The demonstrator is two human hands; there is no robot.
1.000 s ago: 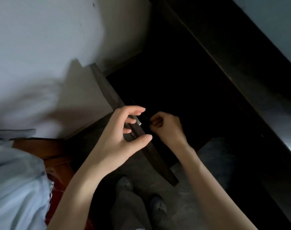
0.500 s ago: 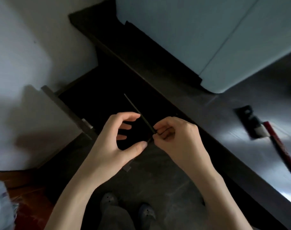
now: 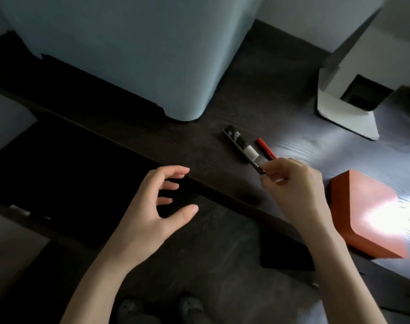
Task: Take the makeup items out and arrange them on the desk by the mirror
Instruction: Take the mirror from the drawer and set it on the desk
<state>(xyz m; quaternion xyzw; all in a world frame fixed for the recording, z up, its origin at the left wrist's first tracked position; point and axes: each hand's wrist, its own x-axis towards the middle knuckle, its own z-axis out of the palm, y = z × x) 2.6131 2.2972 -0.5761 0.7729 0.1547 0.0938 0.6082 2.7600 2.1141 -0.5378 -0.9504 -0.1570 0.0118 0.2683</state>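
My right hand [image 3: 295, 185] pinches the near end of a thin dark makeup pencil [image 3: 257, 167] low over the dark desk [image 3: 199, 146]. The pencil runs up and left alongside a black-and-white tube [image 3: 236, 137] lying on the desk. A red stick [image 3: 264, 149] lies just right of the tube. My left hand [image 3: 152, 206] hovers open, fingers spread and holding nothing, over the front edge of the open dark drawer [image 3: 70, 178]. The drawer's inside is too dark to see.
A white mirror stand [image 3: 346, 113] rises at the back right of the desk. An orange box [image 3: 372, 213] sits at the right by my right wrist. A large light-blue box [image 3: 129, 54] fills the back left. My shoes [image 3: 190, 305] show on the floor below.
My right hand carried the thin pencil from above the open drawer up and right onto the desk beside the tube. The left hand let go and stayed open near the drawer. The view swung right.
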